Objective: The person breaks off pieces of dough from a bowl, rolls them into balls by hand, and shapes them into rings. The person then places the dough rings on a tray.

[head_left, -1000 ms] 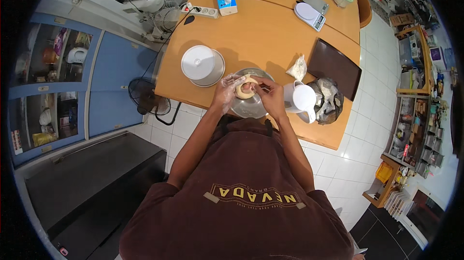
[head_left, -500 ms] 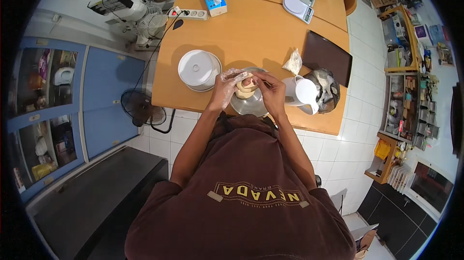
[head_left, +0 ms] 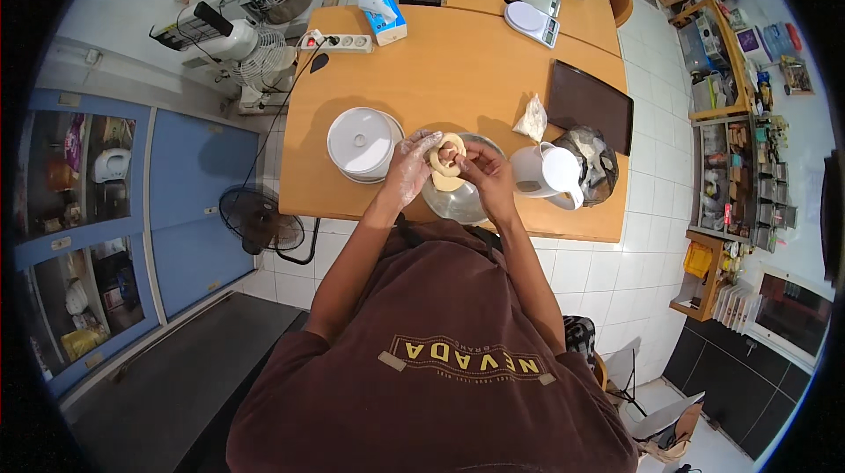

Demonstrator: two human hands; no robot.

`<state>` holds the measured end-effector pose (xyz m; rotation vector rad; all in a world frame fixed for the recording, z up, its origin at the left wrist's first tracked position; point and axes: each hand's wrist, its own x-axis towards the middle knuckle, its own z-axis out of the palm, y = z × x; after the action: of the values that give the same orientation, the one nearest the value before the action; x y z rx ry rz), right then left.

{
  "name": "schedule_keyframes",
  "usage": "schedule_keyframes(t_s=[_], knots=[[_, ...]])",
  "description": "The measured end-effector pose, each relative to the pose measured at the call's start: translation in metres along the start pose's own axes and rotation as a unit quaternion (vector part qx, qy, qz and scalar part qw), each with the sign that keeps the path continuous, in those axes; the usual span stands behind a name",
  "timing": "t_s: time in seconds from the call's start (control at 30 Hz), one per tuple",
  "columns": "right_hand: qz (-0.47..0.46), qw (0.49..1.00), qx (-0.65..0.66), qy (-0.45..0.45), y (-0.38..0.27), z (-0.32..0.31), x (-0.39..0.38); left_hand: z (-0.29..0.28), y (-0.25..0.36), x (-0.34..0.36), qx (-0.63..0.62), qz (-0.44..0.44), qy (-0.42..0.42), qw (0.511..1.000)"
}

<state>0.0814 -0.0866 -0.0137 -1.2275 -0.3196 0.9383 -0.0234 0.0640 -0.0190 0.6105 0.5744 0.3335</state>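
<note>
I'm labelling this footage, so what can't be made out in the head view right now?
- Head view: part of the metal bowl, hidden by the right hand and dough ring.
- Head view: inside of the white tub, hidden by its lid.
- Head view: readout of the white scale, too small.

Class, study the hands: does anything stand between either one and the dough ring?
Nothing visible does: the left hand and right hand both touch the dough ring. The white pitcher stands beside the right hand, not in between.
</note>
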Motion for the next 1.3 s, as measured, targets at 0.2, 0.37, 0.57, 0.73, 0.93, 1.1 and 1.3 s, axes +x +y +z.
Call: schedule_keyframes(t_s=[0.2,0.37,0.57,0.73,0.93,1.1,1.3], knots=[[-0.086,0.991,-0.093,0.036,0.0,0.006,0.006,-0.007,0.005,-0.01,0.076,-0.019,-0.028,0.997],[-0.126,0.98,-0.144,0.057,-0.005,0.018,0.004,-0.004,0.012,-0.011,0.075,0.026,-0.033,0.996],[-0.105,0.984,-0.142,0.033,-0.011,0.017,-0.001,-0.005,0.012,-0.012,0.044,-0.06,-0.038,0.997],[-0.067,0.998,0.003,0.012,-0.01,0.022,0.003,-0.012,0.004,-0.007,-0.042,-0.002,-0.013,0.999],[-0.062,0.996,-0.055,0.025,-0.007,0.019,0.008,-0.003,0.008,-0.008,-0.039,0.022,0.008,0.999],[-0.079,0.976,-0.201,0.029,-0.03,0.021,0.009,-0.006,0.006,-0.01,0.117,0.028,0.002,0.993],[-0.141,0.942,-0.303,0.02,-0.04,0.014,0.008,0.009,0.0,-0.007,0.101,0.023,0.01,0.995]])
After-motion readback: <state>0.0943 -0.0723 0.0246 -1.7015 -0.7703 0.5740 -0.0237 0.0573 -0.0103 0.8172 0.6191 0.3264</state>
